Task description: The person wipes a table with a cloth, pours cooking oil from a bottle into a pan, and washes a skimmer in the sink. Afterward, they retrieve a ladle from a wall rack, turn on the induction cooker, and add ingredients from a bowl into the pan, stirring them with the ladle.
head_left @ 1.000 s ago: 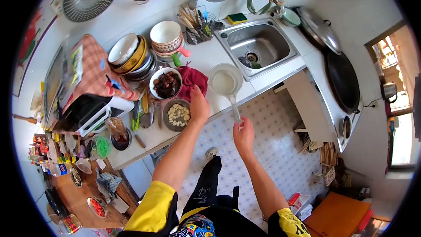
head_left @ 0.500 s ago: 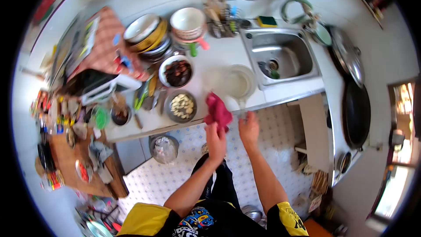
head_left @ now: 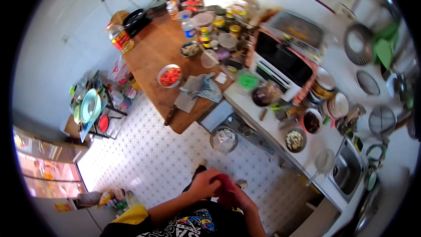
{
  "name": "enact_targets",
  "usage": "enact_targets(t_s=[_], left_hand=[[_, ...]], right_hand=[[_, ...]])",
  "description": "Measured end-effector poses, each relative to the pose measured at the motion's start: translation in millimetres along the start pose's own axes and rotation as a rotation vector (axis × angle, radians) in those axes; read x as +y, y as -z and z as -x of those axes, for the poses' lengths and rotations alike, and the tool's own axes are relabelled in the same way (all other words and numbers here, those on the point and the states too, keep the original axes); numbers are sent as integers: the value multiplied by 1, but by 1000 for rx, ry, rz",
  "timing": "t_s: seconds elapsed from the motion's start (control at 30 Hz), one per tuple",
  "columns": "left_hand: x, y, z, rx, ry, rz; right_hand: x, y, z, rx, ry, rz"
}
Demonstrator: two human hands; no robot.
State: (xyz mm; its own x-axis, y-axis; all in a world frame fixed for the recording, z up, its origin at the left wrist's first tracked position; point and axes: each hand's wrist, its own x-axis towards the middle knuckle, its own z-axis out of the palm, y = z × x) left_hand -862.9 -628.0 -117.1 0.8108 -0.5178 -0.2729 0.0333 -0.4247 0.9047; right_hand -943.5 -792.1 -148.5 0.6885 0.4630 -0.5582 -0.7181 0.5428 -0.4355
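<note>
In front of my body, above the tiled floor, my left hand (head_left: 205, 185) grips a dark red cloth (head_left: 226, 189). My right hand (head_left: 244, 201) is on the other side of the same cloth, its fingers largely covered by it. On the white counter to the right rest a bowl of peeled garlic (head_left: 295, 140), a bowl of dark red-brown pieces (head_left: 312, 122) and a pale long-handled ladle or pan (head_left: 324, 161) beside the sink (head_left: 347, 169).
The wooden table (head_left: 147, 57) holds a bowl of red pieces (head_left: 169, 76), a cleaver (head_left: 182, 104), a grey-blue cloth (head_left: 206, 87) and jars. A bin (head_left: 224, 139) stands on the floor by the counter. A small rack with basins (head_left: 90, 105) is at the left.
The view has swung left toward the wooden table. The red cloth has left the counter and is now before my body. My right hand has let go of the pale handle and moved to the cloth.
</note>
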Motion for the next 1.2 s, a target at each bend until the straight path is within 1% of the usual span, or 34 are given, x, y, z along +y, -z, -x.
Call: enact_targets(t_s=[0.03,0.07,0.1,0.13,0.17,0.2,0.23,0.27,0.3,0.37,0.4,0.47,0.5,0.53,0.6,0.63,0.7,0.73,0.8,0.83,0.87,0.93,0.97,1.0,1.07,1.1,1.13,1.2], left_hand=[[-12,30,6,110,-39,-145],[-24,59,11,216,-72,-294],[-41,89,17,235,-62,-283],[-60,118,23,384,-164,-415],[-78,146,25,534,-273,-547],[-100,169,28,548,-267,-543],[-123,191,35,567,-24,-236],[-143,220,35,568,208,72],[-152,251,32,620,209,109],[-170,314,24,713,243,65],[-178,346,17,739,240,33],[-177,406,7,686,278,147],[-179,433,1,668,264,95],[-185,459,-9,663,213,74],[-189,506,-32,614,289,131],[-192,530,-46,586,304,111],[-192,569,-76,530,348,55],[-196,586,-92,490,375,34],[-204,612,-122,425,385,-15],[-211,628,-141,387,374,-56],[-224,640,-158,383,417,-25],[-243,664,-196,357,212,-121],[-256,682,-211,223,196,-282],[-260,693,-228,180,215,-281],[-257,711,-266,225,411,-138],[-254,724,-284,220,359,-235],[-264,736,-296,234,252,-326],[-269,754,-328,261,147,-453]], right_hand=[[-4,-12,-20,-8,-25,27],[-5,-22,-44,-5,-43,208],[-6,-38,-69,-3,-54,382],[-4,-54,-97,-13,-69,390],[-9,-71,-128,-74,-64,433],[-13,-90,-161,-134,-58,473],[-14,-110,-196,-142,-67,476],[-19,-134,-230,-156,-95,555],[-23,-160,-263,-134,-87,667],[-32,-211,-327,-89,-80,891],[-25,-223,-360,-70,30,986],[-27,-257,-403,18,266,1109],[-43,-280,-417,30,90,980],[-58,-304,-430,113,40,931],[-64,-316,-466,251,629,1217],[-75,-324,-481,259,616,1205],[-97,-341,-498,349,548,1347],[-102,-341,-510,366,526,1324],[-114,-337,-539,295,341,1345],[-118,-336,-555,358,323,1316],[-123,-331,-574,383,316,1286],[-137,-322,-610,455,618,1376],[-145,-322,-630,474,617,1312],[-152,-326,-645,500,581,1288],[-173,-329,-674,568,344,1082],[-184,-329,-685,583,385,1051],[-196,-328,-695,598,360,1041],[-218,-322,-718,493,425,959]])
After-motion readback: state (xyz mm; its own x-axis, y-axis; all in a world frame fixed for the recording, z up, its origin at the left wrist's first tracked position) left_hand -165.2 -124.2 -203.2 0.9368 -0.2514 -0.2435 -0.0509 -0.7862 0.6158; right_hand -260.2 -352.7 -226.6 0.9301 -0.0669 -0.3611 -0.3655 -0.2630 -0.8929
